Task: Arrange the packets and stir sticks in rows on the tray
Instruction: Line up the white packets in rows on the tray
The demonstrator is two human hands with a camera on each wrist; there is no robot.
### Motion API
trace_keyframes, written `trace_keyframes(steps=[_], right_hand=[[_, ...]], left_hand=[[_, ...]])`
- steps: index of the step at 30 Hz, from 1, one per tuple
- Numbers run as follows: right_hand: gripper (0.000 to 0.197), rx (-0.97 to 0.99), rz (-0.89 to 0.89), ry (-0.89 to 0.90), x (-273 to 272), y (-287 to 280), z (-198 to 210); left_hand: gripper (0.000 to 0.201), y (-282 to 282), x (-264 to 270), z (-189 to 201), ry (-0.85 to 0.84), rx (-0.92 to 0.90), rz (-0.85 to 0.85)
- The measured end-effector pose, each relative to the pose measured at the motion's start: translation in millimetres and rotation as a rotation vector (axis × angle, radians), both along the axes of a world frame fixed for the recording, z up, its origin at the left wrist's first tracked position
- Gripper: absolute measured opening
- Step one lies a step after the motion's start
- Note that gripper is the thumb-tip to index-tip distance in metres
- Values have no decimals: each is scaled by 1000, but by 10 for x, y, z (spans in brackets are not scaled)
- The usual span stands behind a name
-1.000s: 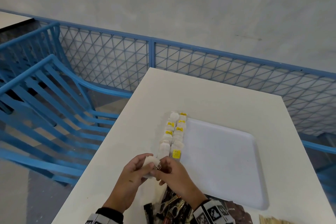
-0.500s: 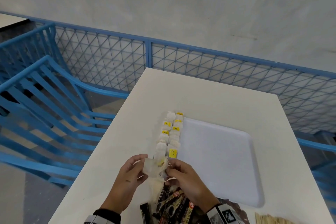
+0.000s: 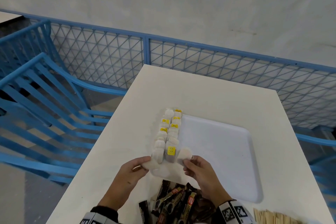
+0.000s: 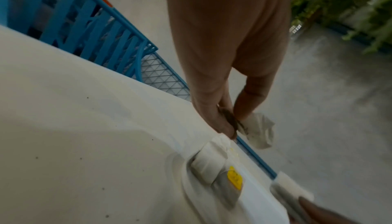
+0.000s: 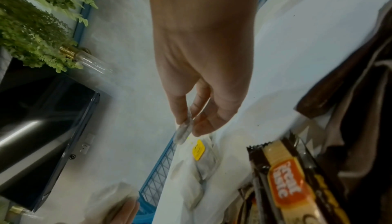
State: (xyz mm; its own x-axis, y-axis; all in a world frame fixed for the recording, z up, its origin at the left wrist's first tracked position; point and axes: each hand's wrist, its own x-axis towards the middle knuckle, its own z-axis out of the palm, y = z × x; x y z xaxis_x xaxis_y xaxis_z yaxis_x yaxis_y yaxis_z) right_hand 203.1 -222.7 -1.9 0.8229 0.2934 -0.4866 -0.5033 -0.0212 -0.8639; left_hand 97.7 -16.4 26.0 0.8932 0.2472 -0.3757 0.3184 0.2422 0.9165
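Note:
A white tray [image 3: 220, 152] lies on the white table. Two rows of white tea bags [image 3: 168, 132] with yellow tags run along the tray's left edge. My left hand [image 3: 145, 163] pinches a white tea bag [image 3: 148, 165] at the near end of the left row; the same tea bag [image 4: 258, 132] shows between its fingertips in the left wrist view. My right hand [image 3: 188, 160] pinches another tea bag [image 3: 184, 153] just right of the rows, over the tray; in the right wrist view this bag [image 5: 184, 131] is held edge-on. A tagged bag [image 3: 171, 152] ends the right row between my hands.
A pile of dark coffee packets [image 3: 174, 202] lies at the table's near edge under my right wrist. Wooden stir sticks [image 3: 274, 217] lie at the bottom right. A blue chair [image 3: 45, 107] stands left of the table, and a blue mesh railing [image 3: 181, 60] runs behind it.
My hands were together on tea bags in front of the rows. They have moved apart and forward, each now holding one bag, at the near end of the rows.

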Motion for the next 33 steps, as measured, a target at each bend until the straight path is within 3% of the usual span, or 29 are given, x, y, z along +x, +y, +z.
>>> trace_keyframes(steps=[6, 9, 16, 27, 33], right_hand=[[10, -116, 102, -50, 8, 78, -47], [15, -292, 196, -139, 42, 154, -99], [29, -487, 239, -282, 108, 298, -171], [48, -497, 262, -303, 146, 400, -170], [42, -521, 248, -322, 143, 401, -180]], left_hand=[[5, -71, 105, -113, 103, 386, -40], [9, -66, 197, -166, 75, 589, -87], [24, -46, 400, -332, 157, 717, -213], [31, -55, 579, -450, 241, 765, -313], [26, -138, 597, -436, 195, 1024, -275]])
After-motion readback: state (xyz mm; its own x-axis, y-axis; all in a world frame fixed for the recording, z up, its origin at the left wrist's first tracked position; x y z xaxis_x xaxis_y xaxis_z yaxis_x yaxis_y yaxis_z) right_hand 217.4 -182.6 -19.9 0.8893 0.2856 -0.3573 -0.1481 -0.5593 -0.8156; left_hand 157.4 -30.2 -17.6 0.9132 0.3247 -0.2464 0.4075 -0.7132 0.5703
